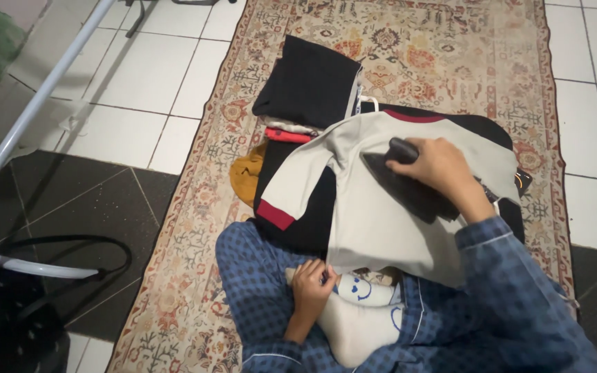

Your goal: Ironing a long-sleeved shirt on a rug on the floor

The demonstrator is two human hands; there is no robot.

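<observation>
Head view: grey shirt [381, 221] with red cuff and red collar trim lies flat at frame centre, on a black cloth over the patterned rug [195, 276]. Right hand [443, 169], grip closed on a dark iron [409, 183], presses it on the shirt's upper right. Left hand [311, 283], lower centre, fingers curled, pinches the shirt's bottom hem. Folded black clothes [309, 83] sit above.

Tiled floor [133, 76], white and dark, is carrying a patterned rug [195, 276] running up the frame's centre. Lying directly on the rug: a black folded stack [309, 79] at upper centre, a mustard cloth [244, 176] at centre-left, a black pad [298, 207] mid-frame.
</observation>
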